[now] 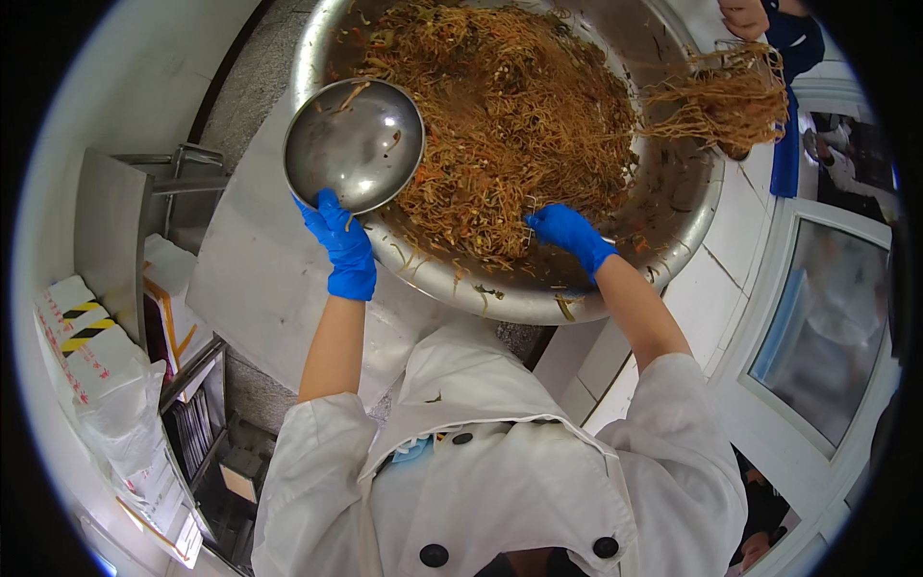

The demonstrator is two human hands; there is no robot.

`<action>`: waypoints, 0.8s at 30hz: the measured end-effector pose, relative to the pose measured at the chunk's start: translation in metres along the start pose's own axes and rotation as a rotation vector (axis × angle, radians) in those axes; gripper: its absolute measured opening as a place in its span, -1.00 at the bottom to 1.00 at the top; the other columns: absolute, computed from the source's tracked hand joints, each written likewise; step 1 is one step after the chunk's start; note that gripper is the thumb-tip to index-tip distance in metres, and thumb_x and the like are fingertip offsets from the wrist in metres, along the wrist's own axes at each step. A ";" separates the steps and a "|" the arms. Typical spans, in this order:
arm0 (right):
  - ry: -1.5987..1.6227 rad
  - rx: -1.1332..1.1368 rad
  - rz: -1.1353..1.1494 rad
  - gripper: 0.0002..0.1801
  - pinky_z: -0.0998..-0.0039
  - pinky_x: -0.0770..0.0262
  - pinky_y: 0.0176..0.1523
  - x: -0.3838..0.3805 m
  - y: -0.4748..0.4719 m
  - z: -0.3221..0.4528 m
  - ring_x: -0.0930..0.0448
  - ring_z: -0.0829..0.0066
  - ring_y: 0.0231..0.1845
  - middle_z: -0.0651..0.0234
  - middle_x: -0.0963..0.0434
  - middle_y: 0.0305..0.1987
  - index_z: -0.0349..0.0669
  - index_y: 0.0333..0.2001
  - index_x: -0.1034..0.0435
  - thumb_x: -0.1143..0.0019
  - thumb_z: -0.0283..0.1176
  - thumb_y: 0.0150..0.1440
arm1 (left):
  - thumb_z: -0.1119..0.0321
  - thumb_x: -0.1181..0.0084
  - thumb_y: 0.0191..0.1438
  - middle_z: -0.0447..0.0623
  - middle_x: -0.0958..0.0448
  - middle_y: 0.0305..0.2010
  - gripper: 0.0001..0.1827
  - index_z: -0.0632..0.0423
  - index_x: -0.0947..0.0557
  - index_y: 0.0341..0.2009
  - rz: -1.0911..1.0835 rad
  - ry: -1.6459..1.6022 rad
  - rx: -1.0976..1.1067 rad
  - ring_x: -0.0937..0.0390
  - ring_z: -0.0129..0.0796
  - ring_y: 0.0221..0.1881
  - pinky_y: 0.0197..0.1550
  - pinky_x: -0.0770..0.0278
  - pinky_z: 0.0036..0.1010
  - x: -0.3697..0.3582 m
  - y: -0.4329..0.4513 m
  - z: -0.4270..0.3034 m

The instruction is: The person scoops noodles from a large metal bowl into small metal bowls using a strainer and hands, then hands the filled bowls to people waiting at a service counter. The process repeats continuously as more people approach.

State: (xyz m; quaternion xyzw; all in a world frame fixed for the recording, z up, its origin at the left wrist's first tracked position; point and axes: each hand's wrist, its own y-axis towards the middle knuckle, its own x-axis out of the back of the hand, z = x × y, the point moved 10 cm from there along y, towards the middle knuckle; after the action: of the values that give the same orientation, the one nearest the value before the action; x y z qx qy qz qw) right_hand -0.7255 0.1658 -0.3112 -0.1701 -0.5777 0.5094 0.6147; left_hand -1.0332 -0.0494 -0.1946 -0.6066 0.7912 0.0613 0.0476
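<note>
My left hand [334, 241], in a blue glove, grips the lower rim of a round stainless steel bowl [346, 148]. The bowl is tilted, and a few strands of food cling to its inside. It overlaps the left rim of a large metal basin [404, 270]. Heaped in the basin are brown noodles [505, 130] mixed with shredded vegetables. My right hand [570, 234], gloved in blue too, is closed at the near edge of the heap around a metal utensil [531, 202]. Its thin wire-like end shows at the noodles; most of it is hidden.
At the upper right, another person's hand [744, 18] is above a hanging clump of noodles [750, 97] at the basin's far right rim. A metal sheet surface [267, 238] lies to the left. White wrapped boxes [94, 346] stand further left, a framed glass panel [822, 332] right.
</note>
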 end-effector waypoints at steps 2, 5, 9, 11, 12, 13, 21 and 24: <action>0.153 0.016 0.051 -0.52 0.30 -0.34 -0.26 0.004 -0.017 0.010 -0.46 0.27 -0.43 0.19 -0.47 -0.53 -0.23 -0.58 -0.43 0.22 -0.06 0.06 | 0.37 0.16 0.00 -0.02 -0.29 -0.05 -0.49 0.12 -0.18 0.09 -0.034 -0.065 0.130 -0.27 -0.34 -0.09 -0.01 -0.20 -0.49 0.006 0.003 0.016; 0.405 0.048 -0.022 -0.48 0.38 -0.31 -0.35 0.045 -0.064 0.025 -0.40 0.40 -0.54 0.26 -0.43 -0.62 -0.23 -0.68 -0.41 0.21 -0.05 0.07 | 0.35 0.10 -0.06 -0.01 -0.34 -0.12 -0.65 0.16 -0.37 -0.12 -0.042 -0.458 0.396 -0.31 -0.29 -0.10 -0.05 -0.30 -0.42 0.008 0.019 0.058; 0.562 0.045 -0.206 -0.49 0.49 -0.25 -0.44 0.120 -0.137 0.055 -0.32 0.54 -0.63 0.33 -0.41 -0.65 -0.23 -0.72 -0.39 0.21 -0.09 0.09 | 0.29 0.05 -0.02 -0.05 -0.24 0.01 -0.51 0.08 -0.23 0.03 -0.066 -0.447 0.347 -0.24 -0.32 -0.01 0.04 -0.20 -0.45 -0.040 -0.008 -0.002; 0.690 0.140 -0.296 -0.56 0.54 -0.20 -0.49 0.143 -0.155 0.060 -0.25 0.58 -0.67 0.37 -0.38 -0.66 -0.23 -0.61 -0.40 0.21 -0.14 0.10 | 0.17 0.03 0.01 0.00 -0.16 0.07 -0.37 -0.01 -0.05 0.14 0.121 -0.358 0.265 -0.19 -0.28 0.05 0.03 -0.25 -0.36 -0.064 -0.018 0.013; 0.750 0.185 -0.350 -0.59 0.53 -0.20 -0.50 0.154 -0.166 0.071 -0.24 0.58 -0.68 0.38 -0.37 -0.66 -0.23 -0.57 -0.40 0.20 -0.16 0.10 | 0.08 0.02 -0.01 0.03 -0.09 0.12 -0.30 -0.05 0.01 0.15 0.143 -0.336 0.344 -0.18 -0.21 0.07 0.00 -0.31 -0.28 -0.084 -0.036 0.002; 0.806 0.237 -0.397 -0.62 0.53 -0.19 -0.51 0.162 -0.175 0.082 -0.23 0.57 -0.69 0.38 -0.37 -0.66 -0.23 -0.54 -0.40 0.20 -0.18 0.10 | -0.03 0.01 -0.05 0.05 0.00 0.16 -0.22 -0.12 0.09 0.16 0.157 -0.327 0.570 -0.16 -0.13 0.08 -0.03 -0.37 -0.21 -0.101 -0.059 0.012; -0.636 0.004 -0.914 -0.87 0.43 -0.26 -0.61 0.174 -0.188 0.108 -0.47 0.50 -0.59 0.32 -0.47 -0.59 -0.16 -0.50 -0.43 0.03 -0.37 -0.03 | -0.16 0.16 -0.03 0.07 0.07 0.18 -0.28 -0.31 0.12 0.16 0.435 -0.409 0.577 -0.05 -0.05 0.13 -0.10 -0.38 -0.11 -0.195 -0.104 0.016; -0.894 -0.083 -0.616 -0.92 0.37 -0.35 -0.57 0.192 -0.183 0.146 -0.53 0.36 -0.54 0.30 -0.49 -0.60 -0.13 -0.53 -0.46 -0.04 -0.42 -0.14 | -0.17 0.17 -0.03 0.07 0.07 0.18 -0.29 -0.33 0.12 0.15 0.442 -0.313 0.533 -0.07 -0.03 0.12 -0.12 -0.40 -0.10 -0.189 -0.102 0.030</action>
State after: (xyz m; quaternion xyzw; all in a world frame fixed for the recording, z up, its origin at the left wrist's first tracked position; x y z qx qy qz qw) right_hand -0.8119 0.1912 -0.0223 0.2162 -0.8253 0.3053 0.4229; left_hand -0.8858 0.1096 -0.1998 -0.3711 0.8742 -0.0460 0.3097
